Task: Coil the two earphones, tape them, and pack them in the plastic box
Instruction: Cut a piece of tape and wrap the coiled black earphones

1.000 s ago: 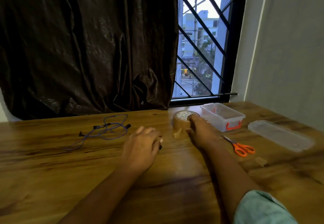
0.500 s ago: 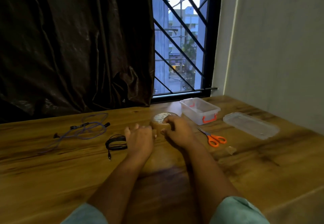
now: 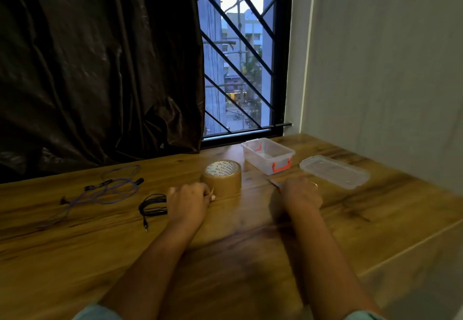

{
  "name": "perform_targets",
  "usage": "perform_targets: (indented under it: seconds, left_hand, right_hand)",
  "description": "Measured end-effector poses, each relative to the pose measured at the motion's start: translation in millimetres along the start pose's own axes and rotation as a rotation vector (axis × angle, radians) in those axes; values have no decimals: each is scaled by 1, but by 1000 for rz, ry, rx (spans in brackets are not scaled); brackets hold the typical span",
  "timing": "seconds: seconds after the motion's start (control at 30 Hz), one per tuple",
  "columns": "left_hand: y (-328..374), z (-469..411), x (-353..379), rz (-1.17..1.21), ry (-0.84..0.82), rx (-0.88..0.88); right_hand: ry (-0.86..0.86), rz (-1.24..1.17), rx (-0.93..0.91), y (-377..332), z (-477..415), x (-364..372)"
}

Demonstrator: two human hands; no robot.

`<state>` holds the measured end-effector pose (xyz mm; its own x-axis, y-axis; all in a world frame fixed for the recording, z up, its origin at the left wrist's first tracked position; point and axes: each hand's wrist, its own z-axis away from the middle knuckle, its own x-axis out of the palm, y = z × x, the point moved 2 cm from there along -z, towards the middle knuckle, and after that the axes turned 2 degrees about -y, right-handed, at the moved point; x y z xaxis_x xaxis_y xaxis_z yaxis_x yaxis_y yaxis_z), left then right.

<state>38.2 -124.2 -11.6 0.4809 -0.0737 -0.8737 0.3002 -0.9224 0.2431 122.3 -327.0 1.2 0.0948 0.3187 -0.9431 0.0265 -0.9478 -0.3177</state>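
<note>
right hand [image 3: 300,194] has left the brown tape roll [image 3: 223,178] and now curls over the scissors [image 3: 273,183], i think for cutting. left hand [image 3: 188,199] pinches the loose tape end [image 3: 212,190], so it stays free. coiled black earphone [image 3: 152,205] waits on the desk [image 3: 75,257] beside it; purple earphone [image 3: 110,189] lies loose, plastic box [image 3: 268,155] open behind.

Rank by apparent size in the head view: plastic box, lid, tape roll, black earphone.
1. plastic box and lid: about alike, can't separate them
2. tape roll
3. black earphone, coiled, smallest
</note>
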Motion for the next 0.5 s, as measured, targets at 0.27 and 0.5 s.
perform_targets:
  seconds: [0.27,0.5]
  left_hand:
    - [3,14,-5,-19,44,-48]
    - [2,20,-1,41,27,-66]
  right_hand:
    - [-98,233,-242,-30,44,-12]
    - [-187,400,-379,-57,71,-4]
